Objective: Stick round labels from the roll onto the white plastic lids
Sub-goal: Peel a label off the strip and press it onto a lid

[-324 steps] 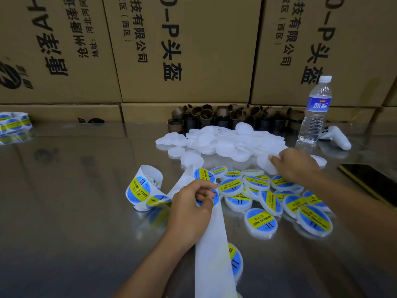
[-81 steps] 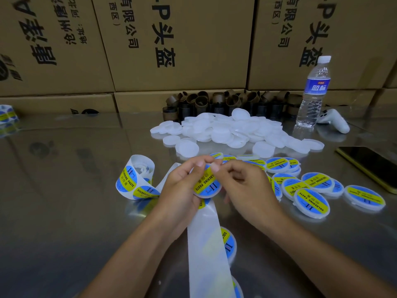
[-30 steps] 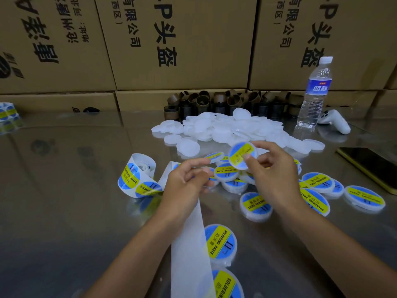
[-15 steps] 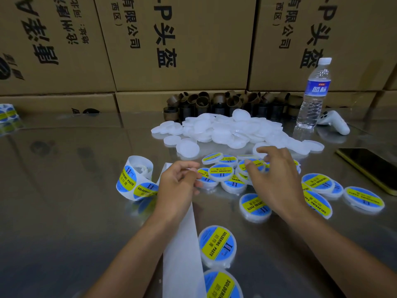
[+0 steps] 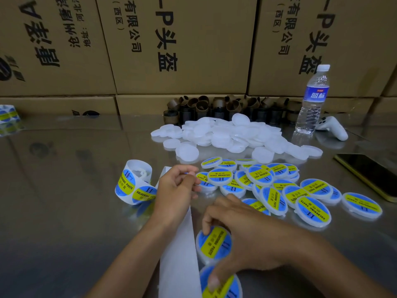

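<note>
The label roll (image 5: 134,184) stands left of centre, and its white backing strip (image 5: 178,254) trails toward me. My left hand (image 5: 178,190) pinches the strip near the roll, a bit of blue label showing at the fingertips. My right hand (image 5: 242,233) is close to me with its fingers curled over a labelled lid (image 5: 214,244), while its thumb touches a second labelled lid (image 5: 223,284) at the bottom edge. Several labelled lids (image 5: 268,183) lie in a cluster at centre right. A heap of blank white lids (image 5: 225,136) sits behind them.
A water bottle (image 5: 312,100) and a white controller (image 5: 332,130) stand at the back right, and a phone (image 5: 369,175) lies on the right. Brown cardboard cores (image 5: 225,108) line up before stacked cartons (image 5: 182,46). Another label roll (image 5: 8,117) is at the far left.
My right hand has drawn back from the lids near the blank heap toward me and now grips a labelled lid beside the strip. My left hand stays on the strip.
</note>
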`<state>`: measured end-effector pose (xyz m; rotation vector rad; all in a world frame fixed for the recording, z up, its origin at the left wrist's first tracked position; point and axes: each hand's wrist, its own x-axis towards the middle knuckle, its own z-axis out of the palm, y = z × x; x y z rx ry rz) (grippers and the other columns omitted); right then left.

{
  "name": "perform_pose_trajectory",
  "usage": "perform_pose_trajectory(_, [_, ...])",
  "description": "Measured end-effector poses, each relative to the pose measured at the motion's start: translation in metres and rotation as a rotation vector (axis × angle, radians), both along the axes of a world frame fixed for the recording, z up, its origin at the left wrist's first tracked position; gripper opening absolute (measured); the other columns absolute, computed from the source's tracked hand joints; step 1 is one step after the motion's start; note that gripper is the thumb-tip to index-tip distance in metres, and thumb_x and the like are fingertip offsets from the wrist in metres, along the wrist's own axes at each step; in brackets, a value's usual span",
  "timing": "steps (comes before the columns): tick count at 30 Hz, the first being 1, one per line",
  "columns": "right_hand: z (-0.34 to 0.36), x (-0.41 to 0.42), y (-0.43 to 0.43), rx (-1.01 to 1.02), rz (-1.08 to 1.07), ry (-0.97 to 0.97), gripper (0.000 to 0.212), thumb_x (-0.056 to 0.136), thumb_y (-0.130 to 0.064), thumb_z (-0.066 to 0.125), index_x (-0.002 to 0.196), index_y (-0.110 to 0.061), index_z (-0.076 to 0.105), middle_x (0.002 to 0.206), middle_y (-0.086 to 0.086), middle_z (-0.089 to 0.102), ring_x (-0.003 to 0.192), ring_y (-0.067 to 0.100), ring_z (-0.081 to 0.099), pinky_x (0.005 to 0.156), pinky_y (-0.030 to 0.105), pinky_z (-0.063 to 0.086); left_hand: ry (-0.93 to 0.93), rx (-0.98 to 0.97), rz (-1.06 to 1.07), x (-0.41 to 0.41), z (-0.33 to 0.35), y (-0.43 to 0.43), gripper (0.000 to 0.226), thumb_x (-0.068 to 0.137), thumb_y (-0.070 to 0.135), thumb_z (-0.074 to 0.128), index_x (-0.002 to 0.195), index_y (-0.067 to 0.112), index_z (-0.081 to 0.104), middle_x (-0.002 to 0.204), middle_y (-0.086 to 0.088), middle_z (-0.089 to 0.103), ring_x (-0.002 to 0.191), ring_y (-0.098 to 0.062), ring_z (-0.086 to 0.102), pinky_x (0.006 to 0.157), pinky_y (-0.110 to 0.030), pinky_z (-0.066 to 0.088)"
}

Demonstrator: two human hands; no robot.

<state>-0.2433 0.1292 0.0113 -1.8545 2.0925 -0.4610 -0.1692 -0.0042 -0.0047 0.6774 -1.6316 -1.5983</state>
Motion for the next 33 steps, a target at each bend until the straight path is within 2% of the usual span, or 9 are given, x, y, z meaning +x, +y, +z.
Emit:
perform_pose_trajectory(5, [-0.007, -0.022, -0.005, -0.091, -0.071, 0.013, 0.043, 0.066, -0.054, 0.077, 0.099, -0.041, 0.053, 0.101, -0.023, 0.044, 0.101, -0.002, 0.032, 0.09, 0.017, 0.033, 0.009, 0.005, 0.001, -0.001, -0.001, 0.0, 0.022, 0.096, 0.001, 0.047, 0.088, 0.013, 0.063, 0.07, -0.003, 0.06, 0.056, -0.004, 0.057, 0.051, -0.013, 0.045])
perform_pose_trajectory(12, [-0.019, -0.042, -0.009, -0.274, -0.13, 0.143, 0.023, 0.082, -0.044, 0.067, 0.101, -0.033, 0.065, 0.101, -0.022, 0.061, 0.091, -0.008, 0.031, 0.088, 0.019, 0.031, 0.021, -0.003, -0.007, 0.0, -0.001, -0.001, 0.02, 0.096, 0.001, 0.046, 0.092, 0.011, 0.063, 0.072, -0.004, 0.06, 0.05, 0.002, 0.056, 0.05, -0.011, 0.046])
perform_pose_trajectory(16, [-0.018, -0.049, -0.009, -0.34, -0.16, 0.188, 0.02, 0.084, -0.037, 0.067, 0.102, -0.029, 0.068, 0.103, -0.017, 0.06, 0.096, 0.003, 0.036, 0.091, 0.021, 0.031, 0.064, 0.044, -0.038, -0.002, -0.002, -0.002, 0.02, 0.096, 0.002, 0.047, 0.091, 0.012, 0.064, 0.07, -0.004, 0.061, 0.054, -0.004, 0.059, 0.052, -0.015, 0.049])
perform_pose_trajectory(19, [-0.018, -0.051, -0.01, -0.379, -0.21, 0.199, 0.018, 0.085, -0.031, 0.068, 0.103, -0.027, 0.069, 0.1, -0.012, 0.058, 0.1, 0.01, 0.042, 0.092, 0.026, 0.035, 0.162, 0.184, -0.111, -0.001, 0.0, -0.004, 0.02, 0.097, 0.004, 0.047, 0.091, 0.014, 0.064, 0.066, -0.001, 0.062, 0.058, -0.011, 0.06, 0.054, -0.02, 0.05])
perform_pose_trajectory(24, [-0.022, -0.05, -0.012, -0.505, -0.259, 0.142, 0.009, 0.085, -0.022, 0.068, 0.093, -0.025, 0.07, 0.088, -0.017, 0.056, 0.093, 0.009, 0.047, 0.086, 0.027, 0.039, 0.267, 0.371, -0.192, 0.0, 0.001, -0.005, 0.017, 0.096, 0.007, 0.047, 0.094, 0.012, 0.063, 0.063, 0.001, 0.062, 0.055, -0.011, 0.06, 0.053, -0.02, 0.051])
perform_pose_trajectory(28, [-0.022, -0.054, -0.017, -0.591, -0.36, 0.043, 0.01, 0.084, -0.019, 0.068, 0.089, -0.028, 0.068, 0.084, -0.015, 0.058, 0.086, 0.007, 0.05, 0.081, 0.027, 0.041, 0.286, 0.4, -0.221, 0.001, 0.001, -0.003, 0.018, 0.095, 0.008, 0.046, 0.092, 0.012, 0.063, 0.062, 0.001, 0.06, 0.053, -0.011, 0.057, 0.051, -0.019, 0.049])
perform_pose_trajectory(31, [-0.013, -0.06, -0.028, -0.644, -0.435, -0.019, 0.018, 0.085, -0.021, 0.065, 0.085, -0.038, 0.06, 0.086, -0.014, 0.06, 0.085, 0.002, 0.051, 0.076, 0.02, 0.041, 0.299, 0.415, -0.238, 0.0, 0.001, -0.002, 0.018, 0.096, 0.007, 0.046, 0.091, 0.011, 0.063, 0.059, 0.001, 0.057, 0.051, -0.011, 0.054, 0.05, -0.019, 0.047])
perform_pose_trajectory(33, [-0.004, -0.069, -0.04, -0.648, -0.46, -0.035, 0.017, 0.086, -0.022, 0.063, 0.085, -0.038, 0.059, 0.085, -0.014, 0.061, 0.085, 0.002, 0.051, 0.073, 0.017, 0.04, 0.308, 0.424, -0.243, -0.001, 0.0, -0.002, 0.018, 0.095, 0.007, 0.046, 0.091, 0.009, 0.063, 0.058, 0.001, 0.056, 0.05, -0.011, 0.053, 0.048, -0.019, 0.046])
